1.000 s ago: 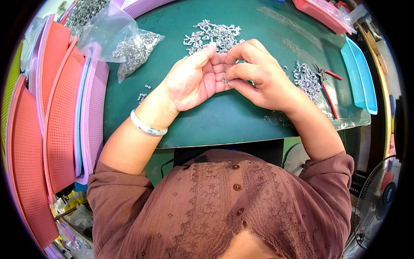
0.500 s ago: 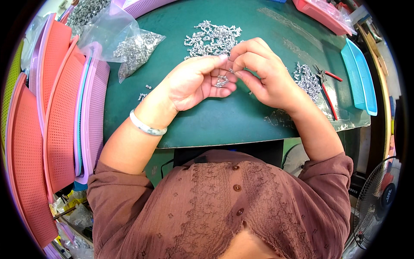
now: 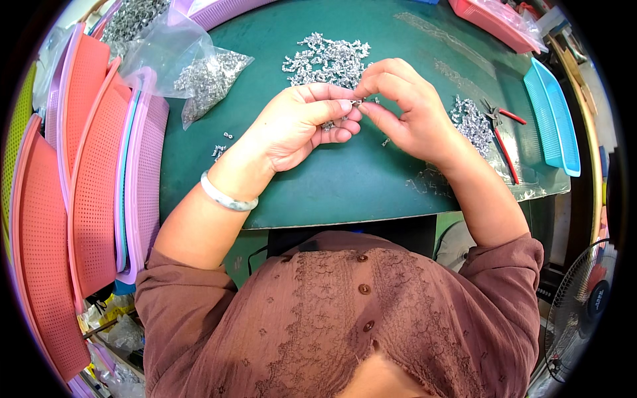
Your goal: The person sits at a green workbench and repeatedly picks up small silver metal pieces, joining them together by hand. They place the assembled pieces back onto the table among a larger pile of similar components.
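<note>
My left hand (image 3: 308, 119) is closed, its thumb and index finger pinching a small silvery metal part (image 3: 356, 103). Several more such pieces lie in its curled palm, mostly hidden by the fingers. From the other side my right hand (image 3: 405, 109) pinches the same small part between thumb and fingertips, so the two hands meet over the table. Just beyond them spreads a pile of small silvery metal parts (image 3: 325, 56). A second, smaller pile (image 3: 472, 125) lies to the right of my right hand. The exact shape of the pinched part is too small to tell.
Red-handled pliers (image 3: 503, 142) lie beside the right pile, near a blue plastic basket (image 3: 552, 116). A clear bag of metal parts (image 3: 211, 79) sits at the far left. Stacked perforated baskets (image 3: 93, 179) line the left edge. A fan (image 3: 580, 312) stands at lower right.
My left thumb and index finger have closed on the small part at my right fingertips. The left fingers have curled further over the loose pieces in the palm.
</note>
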Action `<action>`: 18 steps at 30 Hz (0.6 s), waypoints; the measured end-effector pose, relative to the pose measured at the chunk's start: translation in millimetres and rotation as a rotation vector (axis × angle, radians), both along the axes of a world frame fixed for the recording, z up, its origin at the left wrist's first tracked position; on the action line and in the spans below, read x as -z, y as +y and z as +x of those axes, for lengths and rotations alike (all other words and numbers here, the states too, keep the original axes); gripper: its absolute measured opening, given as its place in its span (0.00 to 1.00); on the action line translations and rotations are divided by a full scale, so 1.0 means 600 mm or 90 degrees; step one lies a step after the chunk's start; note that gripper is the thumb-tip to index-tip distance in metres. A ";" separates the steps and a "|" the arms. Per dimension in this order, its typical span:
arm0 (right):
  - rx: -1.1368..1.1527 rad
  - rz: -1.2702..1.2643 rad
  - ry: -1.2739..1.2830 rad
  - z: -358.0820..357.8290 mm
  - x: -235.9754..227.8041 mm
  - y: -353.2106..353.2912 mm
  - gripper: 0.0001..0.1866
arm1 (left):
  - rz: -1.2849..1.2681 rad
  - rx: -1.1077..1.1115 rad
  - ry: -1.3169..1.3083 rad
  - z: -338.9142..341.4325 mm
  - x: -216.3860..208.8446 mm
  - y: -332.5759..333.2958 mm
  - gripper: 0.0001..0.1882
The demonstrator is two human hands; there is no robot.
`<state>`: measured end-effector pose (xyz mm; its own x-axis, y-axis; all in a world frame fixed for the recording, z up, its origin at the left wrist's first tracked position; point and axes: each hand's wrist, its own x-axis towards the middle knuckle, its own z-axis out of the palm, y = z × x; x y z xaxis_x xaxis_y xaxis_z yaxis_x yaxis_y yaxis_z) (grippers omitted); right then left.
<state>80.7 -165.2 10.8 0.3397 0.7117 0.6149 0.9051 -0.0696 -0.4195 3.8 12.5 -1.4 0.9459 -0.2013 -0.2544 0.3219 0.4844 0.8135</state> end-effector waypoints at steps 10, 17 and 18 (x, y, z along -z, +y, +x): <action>0.009 0.016 -0.004 0.002 0.004 0.000 0.07 | -0.066 0.021 -0.033 0.005 0.007 0.004 0.12; 0.011 0.015 -0.010 0.004 0.006 0.000 0.07 | -0.109 0.004 -0.034 0.007 0.008 0.003 0.15; 0.012 0.012 -0.010 0.004 0.005 -0.001 0.07 | -0.114 0.004 -0.033 0.007 0.008 0.003 0.15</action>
<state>83.2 -165.6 7.6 0.3432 0.6936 0.6334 0.9099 -0.0782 -0.4074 7.8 14.2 -6.2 0.9553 -0.2455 -0.1650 0.2856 0.6206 0.7303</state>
